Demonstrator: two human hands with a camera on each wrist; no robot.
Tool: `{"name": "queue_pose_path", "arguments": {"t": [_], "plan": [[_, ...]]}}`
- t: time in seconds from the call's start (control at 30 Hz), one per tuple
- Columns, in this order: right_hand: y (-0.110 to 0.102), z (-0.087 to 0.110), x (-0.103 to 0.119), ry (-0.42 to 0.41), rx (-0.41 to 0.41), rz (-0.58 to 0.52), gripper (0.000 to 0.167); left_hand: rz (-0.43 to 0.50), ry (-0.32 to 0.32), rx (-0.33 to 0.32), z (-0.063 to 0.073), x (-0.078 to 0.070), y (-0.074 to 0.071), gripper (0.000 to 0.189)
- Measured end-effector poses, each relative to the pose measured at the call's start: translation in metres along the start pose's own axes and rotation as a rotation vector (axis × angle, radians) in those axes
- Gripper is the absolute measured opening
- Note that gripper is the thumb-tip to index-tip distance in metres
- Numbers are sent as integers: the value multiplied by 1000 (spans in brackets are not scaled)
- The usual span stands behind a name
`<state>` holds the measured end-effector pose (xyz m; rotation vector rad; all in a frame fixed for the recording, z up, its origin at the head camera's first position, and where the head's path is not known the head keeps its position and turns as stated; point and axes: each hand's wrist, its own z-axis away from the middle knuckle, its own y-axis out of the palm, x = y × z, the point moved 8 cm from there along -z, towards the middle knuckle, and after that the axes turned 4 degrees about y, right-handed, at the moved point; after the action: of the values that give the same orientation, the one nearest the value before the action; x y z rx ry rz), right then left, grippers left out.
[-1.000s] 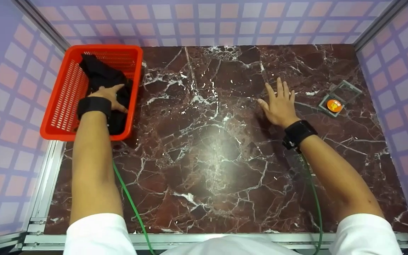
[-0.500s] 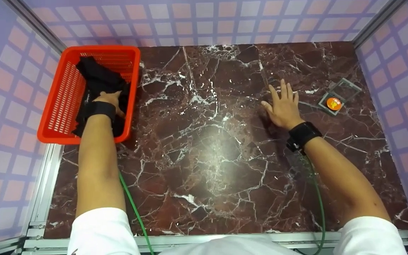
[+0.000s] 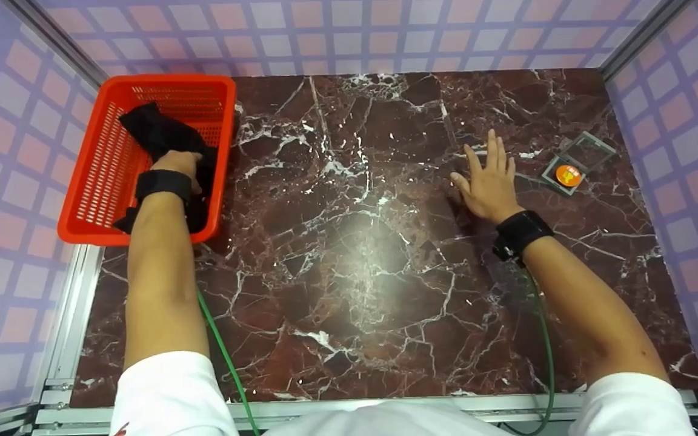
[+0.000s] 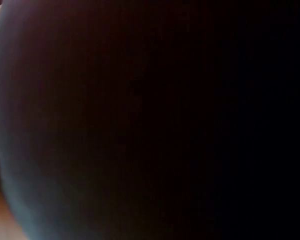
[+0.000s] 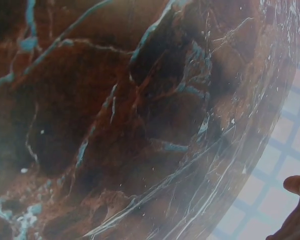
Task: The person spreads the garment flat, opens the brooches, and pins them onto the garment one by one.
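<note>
While my left hand (image 3: 178, 166) touches crumpled black cloth (image 3: 161, 128) in the red plastic basket (image 3: 226, 124) (marbled desk (image 3: 325, 278), far-left corner), grip untellable, I should gather deeply; right hand (image 3: 488, 189): fingers spread.

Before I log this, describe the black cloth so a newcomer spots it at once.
On the marbled table, a red basket stands at far left. The black cloth lies inside, partly hidden by the left hand; its loose, irregular shape distinguishes it from the black wristband.
</note>
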<state>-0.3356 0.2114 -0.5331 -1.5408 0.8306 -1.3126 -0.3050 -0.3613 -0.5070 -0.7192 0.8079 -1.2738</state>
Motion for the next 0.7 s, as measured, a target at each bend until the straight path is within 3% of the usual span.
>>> {"name": "queue_pose_path", "arguments": {"t": [0.03,0.17,0.7], "plan": [[-1,0,-1,-2,-4,-2,68,62,46,9,11,-7,3,76],[-1,1,-3,-7,-8,-7,67,63,67,-44,24,-12,-3,71],[1,0,3,-20,-12,32,66,105,54,-121,41,-3,-29,70]]}}
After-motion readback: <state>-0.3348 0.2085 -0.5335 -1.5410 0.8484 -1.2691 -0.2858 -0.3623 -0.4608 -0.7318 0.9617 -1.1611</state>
